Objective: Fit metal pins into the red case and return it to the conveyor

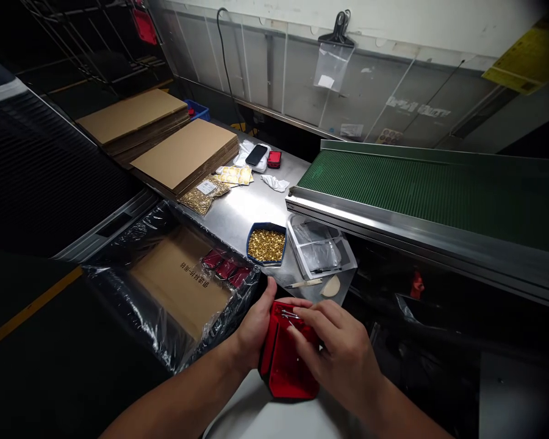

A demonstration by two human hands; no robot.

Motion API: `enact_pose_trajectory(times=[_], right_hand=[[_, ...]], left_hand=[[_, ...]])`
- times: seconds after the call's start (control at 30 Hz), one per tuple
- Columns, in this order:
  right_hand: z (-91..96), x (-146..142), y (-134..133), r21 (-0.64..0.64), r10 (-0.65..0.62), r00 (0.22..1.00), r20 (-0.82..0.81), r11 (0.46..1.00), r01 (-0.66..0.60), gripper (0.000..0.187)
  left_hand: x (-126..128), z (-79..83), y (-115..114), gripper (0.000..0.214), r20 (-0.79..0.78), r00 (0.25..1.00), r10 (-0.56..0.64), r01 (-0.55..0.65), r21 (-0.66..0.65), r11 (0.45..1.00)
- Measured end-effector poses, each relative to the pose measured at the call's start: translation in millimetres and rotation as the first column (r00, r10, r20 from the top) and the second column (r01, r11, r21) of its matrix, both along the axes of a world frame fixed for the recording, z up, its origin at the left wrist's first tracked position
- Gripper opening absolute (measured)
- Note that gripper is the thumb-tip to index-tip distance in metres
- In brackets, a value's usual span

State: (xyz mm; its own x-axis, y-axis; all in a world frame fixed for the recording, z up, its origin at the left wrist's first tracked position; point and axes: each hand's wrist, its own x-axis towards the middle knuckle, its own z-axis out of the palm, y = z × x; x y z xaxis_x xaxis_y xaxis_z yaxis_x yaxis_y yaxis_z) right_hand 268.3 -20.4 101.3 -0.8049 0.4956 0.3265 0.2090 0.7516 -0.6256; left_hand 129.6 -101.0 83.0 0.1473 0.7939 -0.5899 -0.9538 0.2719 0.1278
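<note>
Hands meet over a small red case [283, 366] held just above the near edge of the steel worktop [251, 210]. The left hand [256, 326] grips its side; the right hand [343, 353] pinches a thin metal pin [289, 314] at its top edge, so fitting that pin looks like the step in hand, and it calls for fine, steady fingertip work. A blue tray [266, 245] holds small brass pieces; a plastic-lined carton [178, 286] holds more red cases [226, 268].

Factory packing stn, conveyor [421, 183] (green), cartons [187, 152]
</note>
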Motion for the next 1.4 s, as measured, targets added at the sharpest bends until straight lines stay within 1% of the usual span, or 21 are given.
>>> enact_pose_trajectory(times=[0.13, 0.3, 0.53, 0.7, 0.8, 0.9, 0.93, 1.07, 1.13, 1.27, 1.33, 1.4], right_hand=[[0.4, -1.6, -0.8, 0.039, 0.0, 1.0, -0.006, 0.999, 0.0, 0.026], [4.0, -0.9, 0.2, 0.082, 0.022, 1.0, -0.01, 0.996, -0.021, 0.03], [6.1, -3.1, 3.4, 0.099, 0.067, 0.998, 0.008, 0.993, -0.067, 0.027], [3.8, -0.7, 5.9, 0.058, 0.124, 0.992, 0.034, 0.99, -0.126, 0.023], [2.8, 2.4, 6.9, 0.022, 0.093, 0.996, -0.014, 0.995, -0.093, 0.03], [4.1, 4.9, 9.5, 0.025, 0.035, 0.999, -0.035, 0.999, -0.035, 0.036], [4.9, 5.2, 10.7, 0.033, 0.041, 0.999, -0.032, 0.999, -0.04, 0.037], [7.9, 3.2, 14.4, 0.078, 0.131, 0.991, -0.007, 0.988, -0.131, 0.039], [8.4, 1.5, 15.1, 0.099, 0.145, 0.989, 0.018, 0.984, -0.146, 0.039], [6.5, 0.1, 14.5, 0.133, 0.153, 0.988, 0.035, 0.979, -0.156, 0.038], [4.6, 0.5, 13.7, 0.148, 0.163, 0.987, 0.011, 0.976, -0.162, 0.039], [3.5, 1.3, 13.0, 0.136, 0.142, 0.989, -0.029, 0.981, -0.137, 0.04]], left_hand=[[0.7, -1.9, 0.5, 0.072, 0.0, 1.0, 0.001, -0.001, 0.005, 1.0], [4.2, -5.1, 0.7, 0.073, 0.017, 1.0, -0.009, 0.008, 0.041, 0.999], [6.5, -4.7, 0.6, 0.072, 0.075, 0.997, -0.017, 0.014, 0.043, 0.999], [7.6, -5.9, 0.2, 0.069, 0.037, 0.999, -0.002, 0.001, 0.025, 1.0], [6.3, -4.6, 0.8, 0.07, 0.046, 0.999, -0.013, 0.011, 0.041, 0.999], [4.7, -1.9, 1.8, 0.07, 0.036, 0.999, -0.011, 0.008, 0.076, 0.997], [4.5, -1.4, 2.0, 0.07, 0.042, 0.999, -0.005, 0.001, 0.086, 0.996], [5.2, -2.5, 2.1, 0.069, 0.117, 0.993, -0.002, -0.013, 0.129, 0.991], [5.4, -3.3, 2.2, 0.069, 0.142, 0.99, -0.008, -0.014, 0.158, 0.987], [3.8, -1.7, 3.1, 0.071, 0.133, 0.991, -0.024, 0.0, 0.181, 0.983], [2.4, 0.3, 4.0, 0.072, 0.11, 0.993, -0.035, 0.016, 0.168, 0.986], [1.1, 2.0, 4.9, 0.072, 0.074, 0.997, -0.037, 0.026, 0.148, 0.989]])
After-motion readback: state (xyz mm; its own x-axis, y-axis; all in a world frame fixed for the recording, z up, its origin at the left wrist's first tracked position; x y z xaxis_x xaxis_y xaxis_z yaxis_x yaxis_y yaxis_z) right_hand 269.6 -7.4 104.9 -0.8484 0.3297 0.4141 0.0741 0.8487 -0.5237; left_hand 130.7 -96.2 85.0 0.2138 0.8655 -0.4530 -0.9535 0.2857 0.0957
